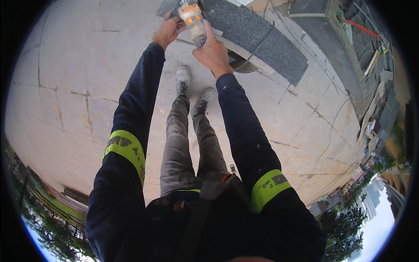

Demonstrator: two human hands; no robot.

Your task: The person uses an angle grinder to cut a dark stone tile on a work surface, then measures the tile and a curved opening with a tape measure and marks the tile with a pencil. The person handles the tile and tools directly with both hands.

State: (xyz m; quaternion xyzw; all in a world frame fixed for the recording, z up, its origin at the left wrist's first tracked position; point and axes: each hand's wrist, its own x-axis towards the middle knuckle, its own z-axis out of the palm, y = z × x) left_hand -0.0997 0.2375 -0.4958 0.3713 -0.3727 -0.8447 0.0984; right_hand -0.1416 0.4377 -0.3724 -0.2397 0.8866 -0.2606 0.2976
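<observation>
A dusty white and orange power tool, which looks like an angle grinder [192,21], is held out in front of me at the top of the view. My right hand [214,51] wraps around the near end of its body, thumb along the side. On the other side my left hand [167,30] has its fingers curled against the tool, nearer its front end. The tool's working end runs out toward the top edge and cannot be made out. Beneath and beyond it lies a dark grey speckled stone slab [257,37].
Pale, cracked paving [87,83] surrounds my dusty shoes [183,77]. A dark round-edged object [242,64] lies partly under the slab. At right, a thin cable [330,131] crosses the ground near a large grey panel [334,48], a red bar [360,27] and piled scraps.
</observation>
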